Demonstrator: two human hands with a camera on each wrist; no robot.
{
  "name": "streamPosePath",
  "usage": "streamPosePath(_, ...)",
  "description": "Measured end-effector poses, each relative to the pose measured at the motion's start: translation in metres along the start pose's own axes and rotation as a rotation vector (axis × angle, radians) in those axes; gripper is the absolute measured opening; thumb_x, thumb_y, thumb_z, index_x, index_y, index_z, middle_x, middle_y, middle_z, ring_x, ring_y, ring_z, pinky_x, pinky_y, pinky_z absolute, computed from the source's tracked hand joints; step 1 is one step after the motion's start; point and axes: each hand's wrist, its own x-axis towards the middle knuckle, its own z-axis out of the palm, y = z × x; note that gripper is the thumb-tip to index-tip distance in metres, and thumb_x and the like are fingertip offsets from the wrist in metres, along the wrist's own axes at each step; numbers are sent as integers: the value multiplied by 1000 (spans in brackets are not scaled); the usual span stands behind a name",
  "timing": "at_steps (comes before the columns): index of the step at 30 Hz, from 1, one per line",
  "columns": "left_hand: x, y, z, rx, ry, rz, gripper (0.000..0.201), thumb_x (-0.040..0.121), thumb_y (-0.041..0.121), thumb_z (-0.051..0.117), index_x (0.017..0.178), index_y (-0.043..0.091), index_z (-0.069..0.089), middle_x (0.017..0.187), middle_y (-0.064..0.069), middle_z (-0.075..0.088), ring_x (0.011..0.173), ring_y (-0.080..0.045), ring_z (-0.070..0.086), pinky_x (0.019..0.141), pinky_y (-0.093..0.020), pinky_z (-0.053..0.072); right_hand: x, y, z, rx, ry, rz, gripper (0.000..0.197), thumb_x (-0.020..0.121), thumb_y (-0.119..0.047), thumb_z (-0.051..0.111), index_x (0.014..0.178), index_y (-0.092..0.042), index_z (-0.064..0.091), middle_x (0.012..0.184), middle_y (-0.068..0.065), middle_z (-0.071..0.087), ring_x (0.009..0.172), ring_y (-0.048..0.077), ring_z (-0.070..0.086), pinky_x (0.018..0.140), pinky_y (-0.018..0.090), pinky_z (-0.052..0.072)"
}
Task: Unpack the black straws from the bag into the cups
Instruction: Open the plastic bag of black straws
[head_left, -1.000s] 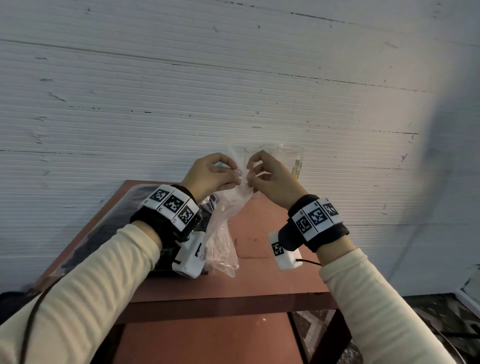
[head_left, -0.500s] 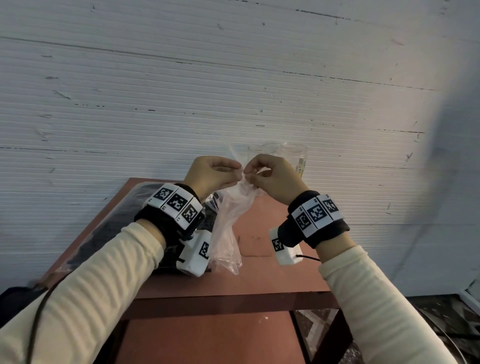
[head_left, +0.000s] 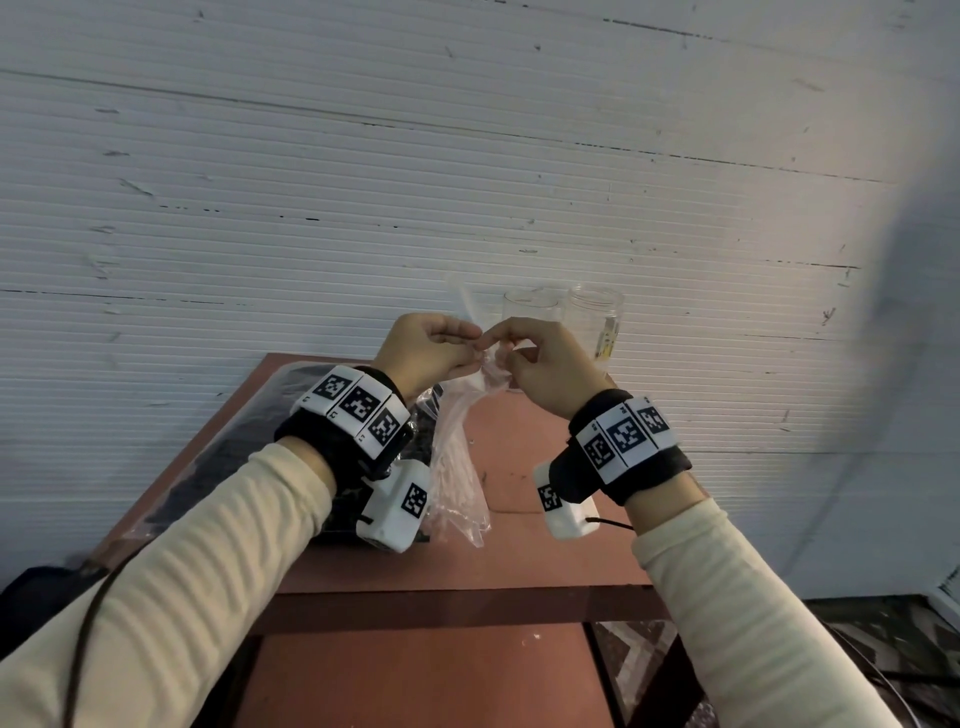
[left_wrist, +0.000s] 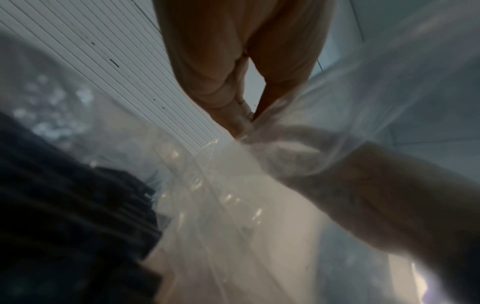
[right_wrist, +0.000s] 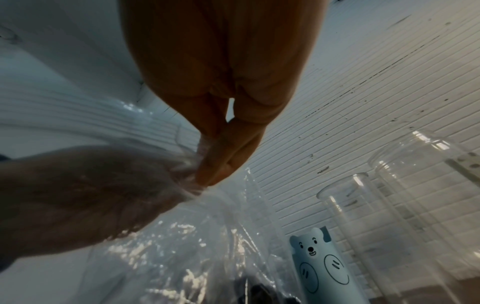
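Note:
A clear plastic bag (head_left: 460, 467) hangs above the red table (head_left: 519, 561), gathered to a narrow neck at its top. My left hand (head_left: 470, 340) and right hand (head_left: 493, 343) both pinch that neck, fingertips almost touching. The left wrist view shows the left hand's fingers (left_wrist: 233, 107) on the crumpled neck of the bag (left_wrist: 233, 205). In the right wrist view, fingers (right_wrist: 221, 164) nip the same spot. A dark bundle of black straws (head_left: 234, 447) in clear wrap lies on the table under my left forearm. Two clear cups (head_left: 530, 312) (head_left: 597, 322) stand at the table's back.
A pale blue bear-print tube (right_wrist: 319, 267) stands beside the cups (right_wrist: 376, 226). A white ribbed wall (head_left: 467, 182) rises right behind the table. The table's front edge (head_left: 467, 603) is near my elbows, with patterned floor at the lower right.
Both hands have drawn together at the bag's neck, and the right fingers have curled in. The bag hangs narrower and slightly higher.

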Motion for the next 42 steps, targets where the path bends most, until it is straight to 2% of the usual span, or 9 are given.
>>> streamPosePath(3, 1, -1, -1, -9, 5, -10, 21, 81, -17, 62, 85, 4, 63, 81, -11, 65, 69, -13, 68, 71, -22, 59, 1, 1, 3, 7, 5, 10, 34, 92, 4, 45, 95, -17, 71, 101, 14, 64, 77, 32, 68, 71, 49, 57)
streamPosePath(11, 1, 1, 0, -6, 49, -20, 19, 85, -14, 59, 84, 5, 63, 84, -10, 64, 73, -14, 66, 70, -20, 59, 3, 3, 13, 12, 49, -22, 39, 88, 10, 42, 94, -16, 71, 96, 9, 55, 67, 18, 58, 67, 35, 53)
streamPosePath(17, 0, 5, 5, 26, 130, -1, 11, 83, -3, 68, 80, 6, 63, 75, -9, 63, 64, -12, 64, 60, -17, 57, 6, 5, 25, -35, 124, -61, 39, 83, 10, 42, 95, -17, 69, 94, 6, 53, 83, 31, 61, 78, 51, 52)
streamPosePath(22, 3, 2, -7, 193, 231, 59, 15, 84, -3, 62, 78, 10, 67, 71, -6, 65, 55, -8, 64, 51, -14, 52, 12, 8, 17, -35, 220, -10, 35, 92, 4, 41, 102, -11, 70, 96, -1, 47, 85, 28, 69, 78, 37, 57)
streamPosePath(25, 3, 2, -20, 197, 162, 46, 16, 88, -3, 58, 84, 10, 68, 78, -9, 66, 65, -13, 67, 62, -19, 58, 12, 13, -2, 30, 228, 55, 33, 94, 3, 42, 92, -12, 72, 98, 0, 50, 80, 24, 72, 72, 27, 58)
streamPosePath(31, 4, 9, -30, 194, 38, -38, 27, 95, -2, 49, 87, 15, 69, 96, -8, 64, 78, -18, 68, 71, -26, 60, 5, 10, -25, -52, 77, 130, 17, 94, -19, 54, 89, -13, 69, 97, 6, 69, 73, 19, 72, 70, 39, 61)
streamPosePath(35, 1, 12, -22, 131, 23, -50, 7, 90, 6, 64, 94, 10, 67, 101, -12, 65, 82, -21, 68, 80, -33, 59, 1, -8, -26, -122, -30, 221, 49, 85, -58, 59, 97, -10, 62, 87, 3, 69, 67, 17, 72, 65, 31, 60)
streamPosePath(40, -5, 11, -18, 193, -2, -2, 49, 74, -7, 75, 119, 4, 60, 88, -3, 48, 77, -16, 60, 70, -22, 58, -7, -20, -28, -163, -282, 242, 51, 84, -44, 70, 124, -22, 47, 92, 0, 59, 70, 15, 70, 68, 27, 56)
streamPosePath(42, -5, 11, -22, 246, 2, 4, 54, 74, -13, 71, 123, 7, 60, 94, -3, 49, 84, -20, 61, 82, -31, 58, -10, -17, -31, -182, -334, 223, 51, 86, -34, 71, 129, -26, 45, 98, -3, 54, 68, 13, 67, 68, 24, 56)
